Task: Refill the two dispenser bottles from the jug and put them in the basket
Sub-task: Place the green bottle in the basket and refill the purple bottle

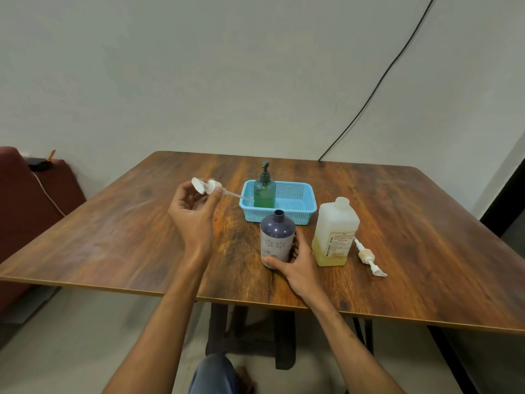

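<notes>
A purple and white dispenser bottle [277, 239] stands upright on the wooden table [127, 237] with its neck uncapped. My right hand [295, 265] grips its lower part from the near side. My left hand [193, 211] is raised to the left and pinches a white pump head [206, 186], whose tube points right toward the basket. A green dispenser bottle [264, 190] with a dark pump stands inside the light blue basket [301, 207]. The translucent jug [335, 233] of yellowish liquid stands uncapped to the right of the purple bottle.
A second pump with a beige collar [369, 258] lies on the table right of the jug. A dark red sofa [25, 206] sits at far left. A black cable [377, 81] runs down the wall behind the table.
</notes>
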`<state>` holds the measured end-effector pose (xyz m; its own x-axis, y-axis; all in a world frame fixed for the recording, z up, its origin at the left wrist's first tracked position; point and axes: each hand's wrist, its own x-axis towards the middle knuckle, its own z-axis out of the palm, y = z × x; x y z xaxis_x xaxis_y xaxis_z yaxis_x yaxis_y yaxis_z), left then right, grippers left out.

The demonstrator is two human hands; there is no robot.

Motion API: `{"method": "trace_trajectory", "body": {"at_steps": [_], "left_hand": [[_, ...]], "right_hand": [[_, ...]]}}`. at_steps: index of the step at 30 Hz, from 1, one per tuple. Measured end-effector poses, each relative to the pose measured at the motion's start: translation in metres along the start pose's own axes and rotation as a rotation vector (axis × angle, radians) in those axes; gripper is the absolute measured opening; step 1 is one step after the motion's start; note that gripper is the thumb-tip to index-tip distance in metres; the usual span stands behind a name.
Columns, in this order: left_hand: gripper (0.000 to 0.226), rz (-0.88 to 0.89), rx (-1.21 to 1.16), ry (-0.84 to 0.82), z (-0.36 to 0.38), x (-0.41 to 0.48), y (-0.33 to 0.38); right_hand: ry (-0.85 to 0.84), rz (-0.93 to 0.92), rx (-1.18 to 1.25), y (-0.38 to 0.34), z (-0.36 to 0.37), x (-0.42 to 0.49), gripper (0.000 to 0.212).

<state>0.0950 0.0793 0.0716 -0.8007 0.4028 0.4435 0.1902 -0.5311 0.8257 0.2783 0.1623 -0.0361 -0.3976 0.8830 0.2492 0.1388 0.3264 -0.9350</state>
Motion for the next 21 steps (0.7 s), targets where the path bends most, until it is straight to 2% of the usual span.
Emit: {"method": "trace_trajectory", "body": {"at_steps": [5, 12, 21], "left_hand": [[0.019, 0.054, 0.388, -0.084, -0.02, -0.02, -0.037], [0.017, -0.017, 0.768, -0.236, -0.04, -0.031, -0.077], [0.019, 0.022, 0.962, -0.357, -0.043, -0.031, -0.091]], "right_hand": [[0.003, -0.004, -0.012, -0.001, 0.0, -0.001, 0.083], [-0.001, 0.013, -0.013, 0.0, 0.001, 0.0, 0.091], [0.008, 0.028, -0.008, 0.0, 0.0, 0.0, 0.091]]}}
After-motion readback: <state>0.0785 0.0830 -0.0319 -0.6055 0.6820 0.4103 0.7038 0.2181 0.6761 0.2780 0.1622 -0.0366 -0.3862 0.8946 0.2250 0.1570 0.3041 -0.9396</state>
